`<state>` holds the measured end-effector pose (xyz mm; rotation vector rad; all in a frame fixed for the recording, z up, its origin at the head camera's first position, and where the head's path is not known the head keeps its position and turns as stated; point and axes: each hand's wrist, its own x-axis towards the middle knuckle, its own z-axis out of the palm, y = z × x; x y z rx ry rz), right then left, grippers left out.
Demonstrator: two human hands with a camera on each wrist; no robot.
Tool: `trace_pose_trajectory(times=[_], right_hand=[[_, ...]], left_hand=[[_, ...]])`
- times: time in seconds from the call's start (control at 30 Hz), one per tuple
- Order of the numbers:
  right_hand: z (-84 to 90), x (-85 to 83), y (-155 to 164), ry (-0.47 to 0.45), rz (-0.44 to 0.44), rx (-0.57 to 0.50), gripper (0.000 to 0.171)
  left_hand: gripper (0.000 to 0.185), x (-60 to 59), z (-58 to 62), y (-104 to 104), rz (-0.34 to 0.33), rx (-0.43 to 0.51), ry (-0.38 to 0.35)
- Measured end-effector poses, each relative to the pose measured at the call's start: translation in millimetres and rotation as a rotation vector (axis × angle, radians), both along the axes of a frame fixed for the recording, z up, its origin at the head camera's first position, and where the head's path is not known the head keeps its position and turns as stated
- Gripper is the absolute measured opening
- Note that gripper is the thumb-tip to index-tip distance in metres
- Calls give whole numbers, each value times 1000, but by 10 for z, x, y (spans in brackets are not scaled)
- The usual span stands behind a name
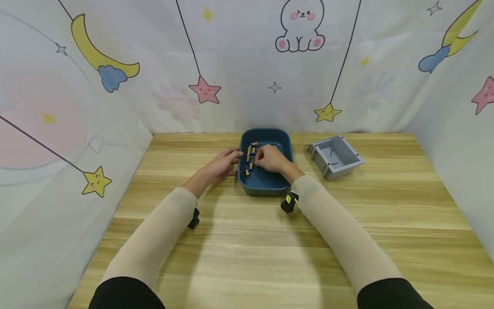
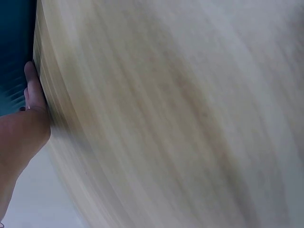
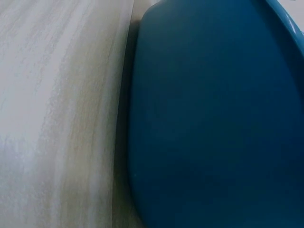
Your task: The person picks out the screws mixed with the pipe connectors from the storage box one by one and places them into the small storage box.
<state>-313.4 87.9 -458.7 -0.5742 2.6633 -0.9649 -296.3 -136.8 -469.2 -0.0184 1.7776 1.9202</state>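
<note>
The person is wearing long, snug beige sleeves (image 1: 154, 240) over both arms and dark black cloth near the shoulders. A small black camera with a yellow spot (image 1: 289, 201) is sitting strapped under each wrist.

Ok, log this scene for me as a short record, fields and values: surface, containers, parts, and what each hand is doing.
surface: wooden table
containers: blue tray; grey box to its right, apart from it
parts: small brass and blue fittings in the tray's left half
left hand: rests at the tray's left wall
right hand: inside the tray, fingers curled at the fittings; grip not clear
</note>
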Motion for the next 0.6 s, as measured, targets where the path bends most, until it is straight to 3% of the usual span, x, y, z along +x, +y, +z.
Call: trace_pose_trajectory(times=[0.6], right_hand=[[-16,-24,30,-16,-5,-35,12]], left_hand=[[66,-3,-3,12,-12,-11,6]])
